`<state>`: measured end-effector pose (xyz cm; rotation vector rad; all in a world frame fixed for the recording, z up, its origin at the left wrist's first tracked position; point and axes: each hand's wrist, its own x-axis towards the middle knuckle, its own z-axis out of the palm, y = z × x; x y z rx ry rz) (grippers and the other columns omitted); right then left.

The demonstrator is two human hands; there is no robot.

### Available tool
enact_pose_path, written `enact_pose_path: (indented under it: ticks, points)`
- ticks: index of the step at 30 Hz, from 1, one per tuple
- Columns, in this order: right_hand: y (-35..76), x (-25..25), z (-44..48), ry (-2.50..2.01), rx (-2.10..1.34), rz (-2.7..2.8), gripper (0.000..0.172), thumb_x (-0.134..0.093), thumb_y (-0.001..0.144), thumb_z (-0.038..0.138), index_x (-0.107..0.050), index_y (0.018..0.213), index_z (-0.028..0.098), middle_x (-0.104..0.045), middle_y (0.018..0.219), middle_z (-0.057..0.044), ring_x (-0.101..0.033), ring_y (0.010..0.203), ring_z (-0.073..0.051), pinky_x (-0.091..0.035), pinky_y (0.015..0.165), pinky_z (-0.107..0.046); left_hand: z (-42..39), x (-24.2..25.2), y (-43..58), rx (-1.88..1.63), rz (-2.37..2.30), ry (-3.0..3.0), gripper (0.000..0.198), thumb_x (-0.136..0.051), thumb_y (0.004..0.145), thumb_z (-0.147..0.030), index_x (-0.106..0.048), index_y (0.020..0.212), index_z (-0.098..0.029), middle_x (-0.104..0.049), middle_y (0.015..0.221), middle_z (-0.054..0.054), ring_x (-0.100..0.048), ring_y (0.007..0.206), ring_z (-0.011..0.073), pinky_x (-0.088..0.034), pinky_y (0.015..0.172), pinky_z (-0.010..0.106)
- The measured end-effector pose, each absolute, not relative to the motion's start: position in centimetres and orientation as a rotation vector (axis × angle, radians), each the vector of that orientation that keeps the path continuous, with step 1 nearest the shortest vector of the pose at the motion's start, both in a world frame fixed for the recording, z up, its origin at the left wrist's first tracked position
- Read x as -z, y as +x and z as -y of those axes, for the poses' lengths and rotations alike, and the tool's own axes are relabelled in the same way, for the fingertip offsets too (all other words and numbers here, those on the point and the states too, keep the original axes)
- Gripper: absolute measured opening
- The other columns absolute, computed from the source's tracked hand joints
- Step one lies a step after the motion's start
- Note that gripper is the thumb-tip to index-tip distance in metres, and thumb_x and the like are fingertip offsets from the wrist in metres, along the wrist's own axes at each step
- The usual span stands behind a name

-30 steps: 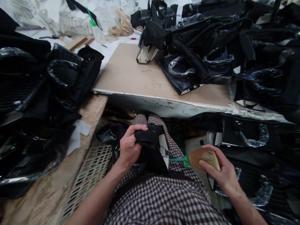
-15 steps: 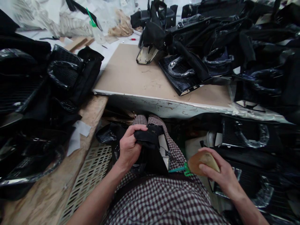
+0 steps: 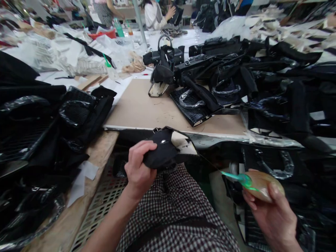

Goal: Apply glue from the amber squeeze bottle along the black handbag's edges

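Note:
My left hand (image 3: 140,168) is closed around one side of a black handbag (image 3: 161,148), held above my lap just below the table edge. A pale inner panel (image 3: 183,142) shows at the bag's right end. Off to the right, my right hand (image 3: 273,206) grips a glue bottle (image 3: 265,183) with amber contents and a green nozzle. The nozzle points left toward the bag, and a thin strand stretches between its tip and the pale panel. What my left fingers press on behind the bag is hidden.
Black handbags with plastic-wrapped handles lie on the wooden bench (image 3: 101,157) at left, across the board-topped table (image 3: 141,105), and stacked at right (image 3: 278,164). A white plastic crate (image 3: 102,199) stands by my left leg. Another glue bottle (image 3: 111,71) sits farther back. People (image 3: 156,15) work beyond.
The bag has risen from my lap toward the table edge. My right hand has moved the bottle right and away from the bag, drawing out a strand. The view has tilted up.

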<state>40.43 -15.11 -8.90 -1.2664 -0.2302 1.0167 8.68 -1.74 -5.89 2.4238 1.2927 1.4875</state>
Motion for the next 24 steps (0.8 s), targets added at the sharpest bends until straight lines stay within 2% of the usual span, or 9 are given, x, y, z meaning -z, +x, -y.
enact_pose_path:
  ticks: [5,10,13,19,24]
  points:
    - [40.7,9.9,16.4,-1.303,-1.023,0.166,0.044,-0.074,0.076,0.045,-0.071,0.11,0.017,-0.064,0.088,-0.007,-0.049,0.055,-0.013,-0.042,0.036,-0.022,8.6,7.8,9.5,-1.077,-1.127,2.196,0.028,-0.051,0.088,-0.008,-0.059,0.113,-0.019,-0.06,0.109,0.005,-0.062,0.096,0.0146,-0.052,0.083,0.023]
    - [41.2,11.7,18.8,-1.35,-1.032,0.091,0.053,-0.081,0.068,0.046,-0.068,0.115,0.023,-0.063,0.091,-0.006,-0.05,0.06,-0.015,-0.044,0.038,-0.023,12.2,11.6,12.7,-0.834,-1.071,2.184,0.027,-0.047,0.076,-0.002,-0.055,0.095,-0.02,-0.064,0.096,0.004,-0.06,0.09,0.0179,-0.045,0.063,0.026]
    - [41.9,12.7,20.0,-1.411,-1.04,0.11,0.059,-0.081,0.069,0.046,-0.066,0.121,0.024,-0.063,0.094,-0.006,-0.052,0.065,-0.017,-0.046,0.041,-0.022,11.9,12.4,13.4,-0.78,-1.063,2.192,0.026,-0.046,0.074,0.001,-0.053,0.089,-0.02,-0.064,0.096,0.005,-0.059,0.092,0.0196,-0.042,0.065,0.028]
    - [43.5,14.0,19.3,-1.58,-0.994,0.351,0.059,-0.083,0.07,0.046,-0.063,0.121,0.024,-0.063,0.097,-0.005,-0.051,0.066,-0.017,-0.042,0.041,-0.022,8.1,10.8,13.0,-0.803,-0.948,2.12,0.039,-0.043,0.068,0.005,-0.054,0.096,-0.02,-0.061,0.098,0.005,-0.057,0.095,0.0189,-0.044,0.074,0.029]
    - [44.4,14.4,16.9,-1.928,-0.86,0.745,0.062,-0.082,0.067,0.054,-0.063,0.118,0.023,-0.064,0.106,-0.007,-0.059,0.075,-0.022,-0.052,0.051,-0.029,6.1,9.9,13.1,-0.827,-0.958,2.094,0.038,-0.045,0.071,0.006,-0.058,0.094,-0.021,-0.061,0.097,0.003,-0.058,0.092,0.0163,-0.044,0.074,0.028]
